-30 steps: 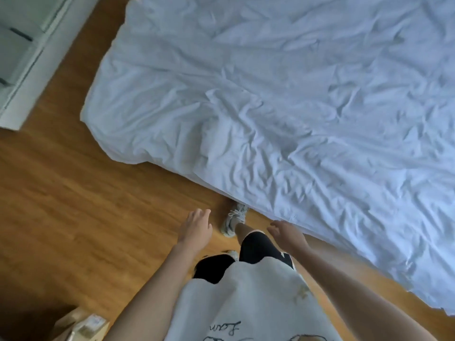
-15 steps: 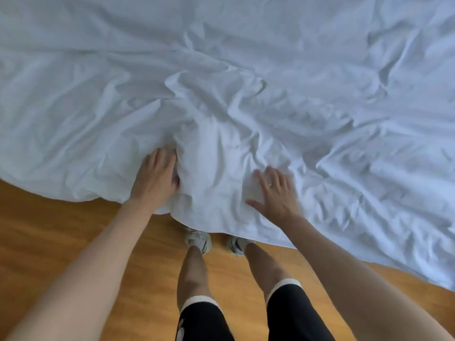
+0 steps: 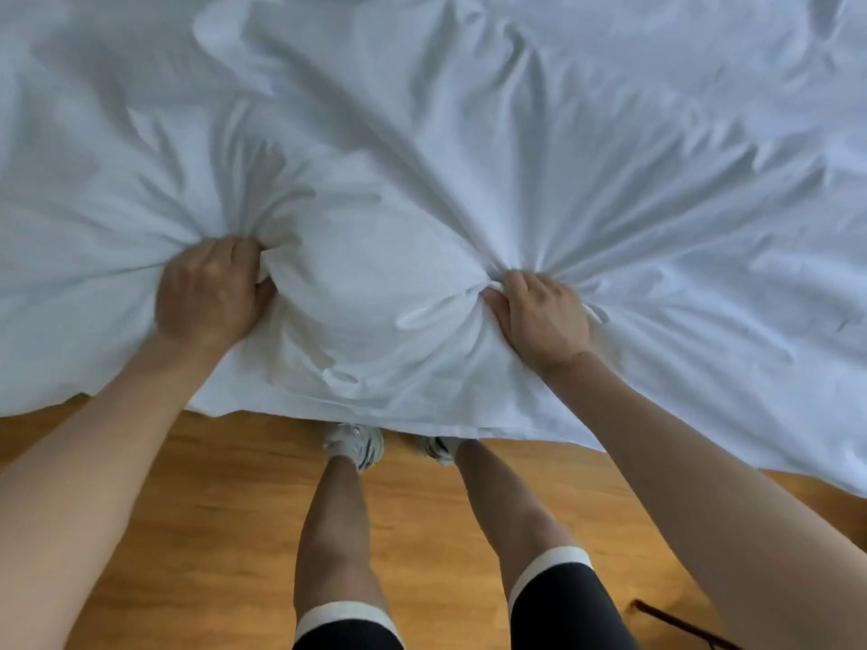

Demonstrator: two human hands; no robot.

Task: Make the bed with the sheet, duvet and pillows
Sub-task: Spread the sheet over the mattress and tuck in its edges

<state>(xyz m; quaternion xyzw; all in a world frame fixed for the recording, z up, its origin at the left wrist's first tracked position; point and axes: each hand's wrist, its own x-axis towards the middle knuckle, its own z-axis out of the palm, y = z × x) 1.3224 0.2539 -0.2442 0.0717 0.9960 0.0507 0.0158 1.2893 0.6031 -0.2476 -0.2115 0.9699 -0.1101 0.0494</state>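
Now both hands are closed on the cloth, where half a second ago they were lying flat and open on it. The left hand (image 3: 211, 293) makes a fist round a bunch of the white sheet (image 3: 422, 157), and folds run out from its grip like rays. Between the hands the cloth puffs up in a soft bulge. The right hand (image 3: 539, 316) pinches another bunch, also with tight creases spreading from the fingers. I judge this means the smoothing is over and a pull or a lift of the sheet begins. The sheet covers the bed and its edge hangs over the wooden floor (image 3: 187, 532), just above the shoes (image 3: 356, 443). No container is in view
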